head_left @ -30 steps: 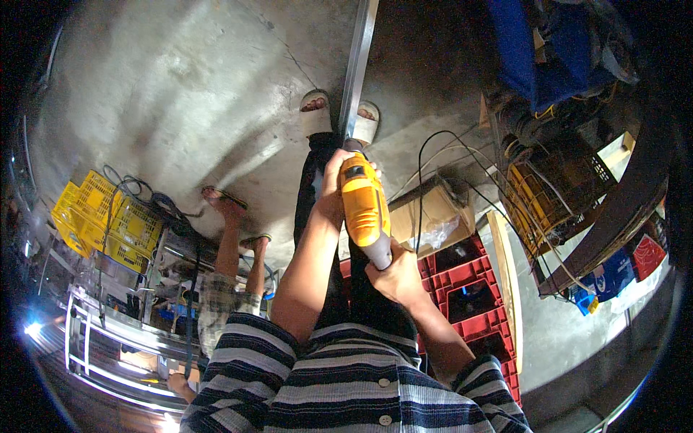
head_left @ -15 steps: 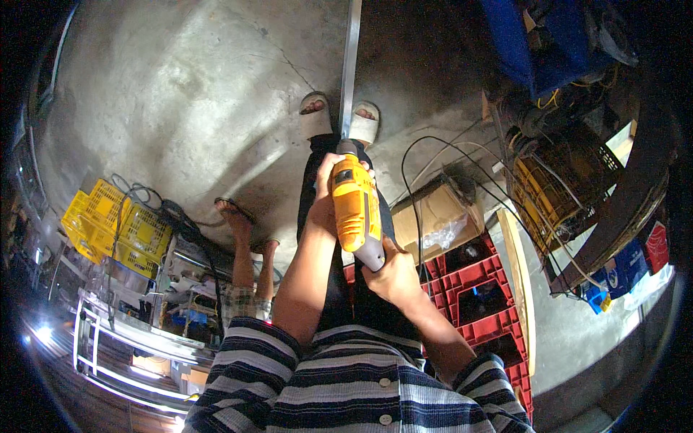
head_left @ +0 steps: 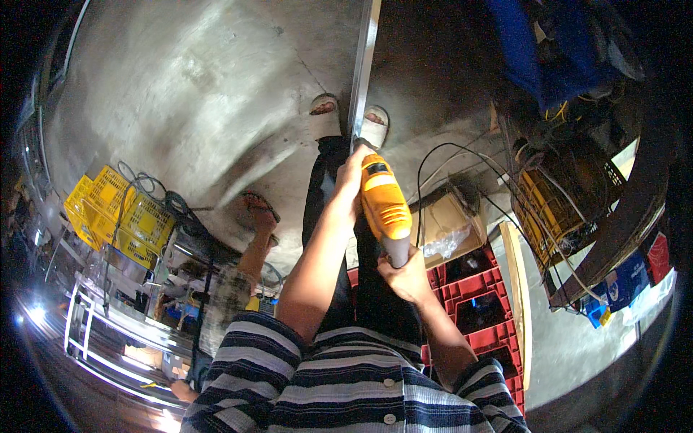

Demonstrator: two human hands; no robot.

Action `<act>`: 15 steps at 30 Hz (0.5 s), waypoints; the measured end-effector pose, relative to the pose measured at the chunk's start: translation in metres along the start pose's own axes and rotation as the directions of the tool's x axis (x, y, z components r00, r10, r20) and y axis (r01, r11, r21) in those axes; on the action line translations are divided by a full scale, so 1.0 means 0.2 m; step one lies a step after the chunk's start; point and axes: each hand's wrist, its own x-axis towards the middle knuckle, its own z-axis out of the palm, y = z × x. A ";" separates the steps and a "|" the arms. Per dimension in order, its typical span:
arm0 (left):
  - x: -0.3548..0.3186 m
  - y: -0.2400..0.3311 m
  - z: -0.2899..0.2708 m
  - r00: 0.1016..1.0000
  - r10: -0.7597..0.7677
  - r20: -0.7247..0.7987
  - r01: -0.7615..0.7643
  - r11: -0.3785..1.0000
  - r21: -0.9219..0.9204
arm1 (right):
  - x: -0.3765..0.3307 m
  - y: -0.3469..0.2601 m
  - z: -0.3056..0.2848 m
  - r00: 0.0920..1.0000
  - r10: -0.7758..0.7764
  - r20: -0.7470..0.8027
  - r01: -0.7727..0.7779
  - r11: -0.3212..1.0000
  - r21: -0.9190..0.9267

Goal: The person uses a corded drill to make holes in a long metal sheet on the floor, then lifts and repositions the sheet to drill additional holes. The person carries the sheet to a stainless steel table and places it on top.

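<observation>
A yellow power drill [head_left: 388,203] with a grey rear end is held between my two hands in front of my legs. My left hand [head_left: 351,175] is closed around its front part, near the chuck. At the grey rear end, my right hand [head_left: 406,277] is wrapped round the grip; some of its fingers are hidden under the tool. The drill's nose meets the near end of a long metal bar [head_left: 365,61], which runs away from me between my feet. Whether a bit is in the metal cannot be seen.
Red crates [head_left: 485,307] and a cardboard box [head_left: 453,229] stand at my right, with black cables looping beside them. Yellow crates [head_left: 108,209] and a metal rack [head_left: 115,346] are on the left. Another person's leg [head_left: 256,249] shows close by on that side.
The drill has swung, its rear shifting to the right, with both hands still on it. The metal bar appears farther right. The other person at the left has moved a foot.
</observation>
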 end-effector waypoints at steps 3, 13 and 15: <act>0.06 -0.06 0.01 0.995 -0.001 -0.104 0.006 0.999 0.047 | 0.00 -0.01 -0.05 1.000 0.006 0.015 -0.006 1.000 0.003; 0.11 -0.23 -0.30 0.853 0.456 -0.253 -0.178 0.710 0.681 | -0.06 -0.23 -0.16 0.998 0.053 -0.019 -0.054 0.995 -0.083; 0.38 -0.47 -0.42 0.600 0.790 0.124 -0.401 0.164 0.901 | -0.09 -0.31 -0.22 0.996 0.086 -0.015 -0.087 0.989 -0.116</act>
